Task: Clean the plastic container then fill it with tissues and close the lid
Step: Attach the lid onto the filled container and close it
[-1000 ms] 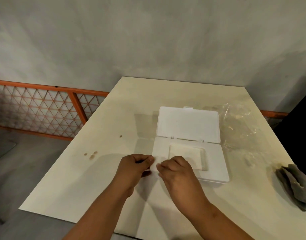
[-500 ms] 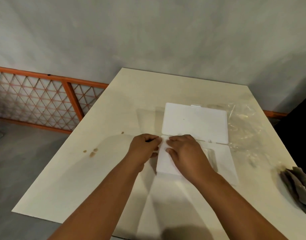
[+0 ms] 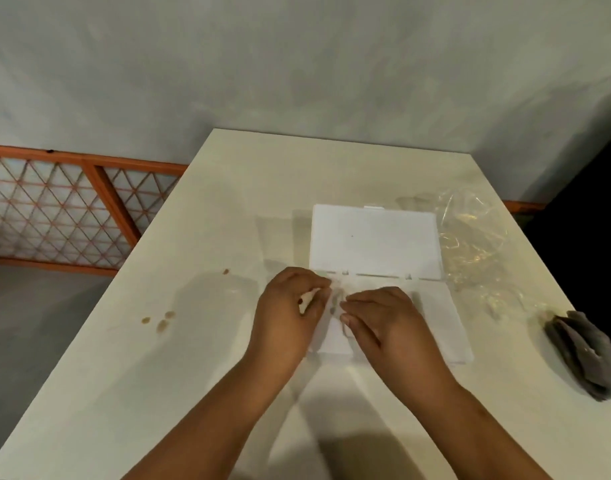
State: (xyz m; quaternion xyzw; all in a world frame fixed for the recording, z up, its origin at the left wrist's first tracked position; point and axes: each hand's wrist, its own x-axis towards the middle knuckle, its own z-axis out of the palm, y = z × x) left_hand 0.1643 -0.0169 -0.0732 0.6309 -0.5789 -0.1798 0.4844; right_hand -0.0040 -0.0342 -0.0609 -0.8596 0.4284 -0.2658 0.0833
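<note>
From where I watch, brown stains [image 3: 160, 322] mark the table's [image 3: 200, 393] left edge. My left hand [image 3: 286, 313] and right hand [image 3: 387, 317] both pinch a tissue [image 3: 335, 336] over the box's [image 3: 446, 320] left end, mid-table, lid [image 3: 373, 240] flat behind. It may tear or bunch if I pull unevenly; film [image 3: 473, 244] and cloth [image 3: 581, 351] sit right.

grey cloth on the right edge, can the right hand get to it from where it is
Probably yes. The cloth lies in the open on the table, with bare surface between it and the right hand, but that hand is pinching a tissue over the container.
</note>
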